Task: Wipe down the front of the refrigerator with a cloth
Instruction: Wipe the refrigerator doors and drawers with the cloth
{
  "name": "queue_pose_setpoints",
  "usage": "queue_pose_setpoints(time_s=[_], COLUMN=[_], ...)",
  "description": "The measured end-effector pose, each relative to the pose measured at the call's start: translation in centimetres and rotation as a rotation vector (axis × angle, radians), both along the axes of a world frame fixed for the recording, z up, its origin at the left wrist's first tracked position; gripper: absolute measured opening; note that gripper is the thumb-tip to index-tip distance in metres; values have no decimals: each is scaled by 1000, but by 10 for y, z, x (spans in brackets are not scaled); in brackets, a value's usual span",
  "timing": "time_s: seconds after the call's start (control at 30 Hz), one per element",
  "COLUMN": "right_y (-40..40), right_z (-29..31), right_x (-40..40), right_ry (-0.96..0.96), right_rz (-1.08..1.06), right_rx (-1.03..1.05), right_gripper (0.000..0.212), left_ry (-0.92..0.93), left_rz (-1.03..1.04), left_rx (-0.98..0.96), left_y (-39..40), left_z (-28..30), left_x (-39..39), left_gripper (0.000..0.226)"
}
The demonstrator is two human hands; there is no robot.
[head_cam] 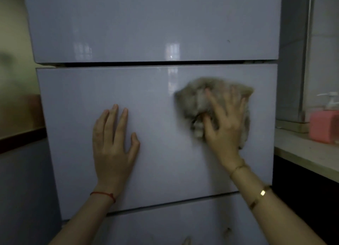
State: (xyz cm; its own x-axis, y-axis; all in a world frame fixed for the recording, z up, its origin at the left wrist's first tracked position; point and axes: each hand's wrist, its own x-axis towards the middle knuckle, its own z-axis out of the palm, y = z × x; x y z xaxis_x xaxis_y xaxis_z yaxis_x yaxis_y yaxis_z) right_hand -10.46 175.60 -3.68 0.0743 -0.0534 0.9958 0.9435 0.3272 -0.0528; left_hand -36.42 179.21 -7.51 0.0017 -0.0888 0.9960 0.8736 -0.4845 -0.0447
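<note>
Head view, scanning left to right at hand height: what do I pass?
Left hand flat on the refrigerator door → cloth pressed under the right hand → pink soap bottle on the counter.

A home kitchen. A glossy refrigerator [146, 33] stands beside a bench [302, 156]. A pink pump bottle [324, 123] sits there.

The room was dim, with a pale wall [14, 33] at left and a pink pump bottle [323, 125] standing on the light surface [302, 153] at right.
</note>
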Motion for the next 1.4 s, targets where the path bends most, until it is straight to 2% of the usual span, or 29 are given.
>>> queue_pose_setpoints(time_s=[0.1,0.17,0.23,0.33,0.4,0.47,0.6,0.67,0.73,0.83,0.9,0.97,1.1,1.13,1.23,1.27,1.33,1.4], right_y=[-4,-8,-5,1,5,6,-3,-6,-4,4,7,8,6,5,3,1,1,2], right_z=[-60,-66,-37,36,58,43,-35,-42,-23,41,77,84,51,54,96,110,122,110], right_x=[-20,-16,-8,-3,-12,-24,-30,-18,-7,2,0,-8,0,8,24,25,15,-7], right_ry=[-242,-299,-224,-3,30,-75,-444,-490,-386,-90,38,27,-230,-206,74,114,63,-95], right_rz=[14,23,32,34,33,32,18,3,4,25,24,12,14,12,20,18,-7,15], right_rx=[-78,-101,-62,13,29,20,-77,-88,-66,18,46,48,1,-7,14,15,-1,5], right_gripper=[46,46,50,51,49,49,44,43,45,51,49,49,48,49,50,50,51,51], left_ry=[10,11,-1,-5,-3,-5,0,-3,-6,-17,-18,-14,-7,-9,-16,-18,-18,-16], left_rz=[12,9,6,1,-2,-2,-6,-11,-11,-8,-11,-12,-15,-16,-21,-20,-12,-10], left_rx=[3,-2,-12,-16,-18,-22,-26,-29,-30,-26,-24,-23,-14,-12,-9,-9,-6,-9], left_y=[0,0,-1,-1,-1,-1,-2,-2,-2,-2,-2,-1,-2,-2,-2,-2,-1,-1], left_z=[1,1,1,1,1,1,1,1,1,1,1,1,1,1,1,2,2,2], left_x=[-1,-1,-1,0,-1,-1,-2,-3,-2,-1,0,-1,-1,-1,0,0,0,0], left_gripper=[49,50,50,51,51,51,51,51,51,50,50,51,51,51,50,50,49,50])
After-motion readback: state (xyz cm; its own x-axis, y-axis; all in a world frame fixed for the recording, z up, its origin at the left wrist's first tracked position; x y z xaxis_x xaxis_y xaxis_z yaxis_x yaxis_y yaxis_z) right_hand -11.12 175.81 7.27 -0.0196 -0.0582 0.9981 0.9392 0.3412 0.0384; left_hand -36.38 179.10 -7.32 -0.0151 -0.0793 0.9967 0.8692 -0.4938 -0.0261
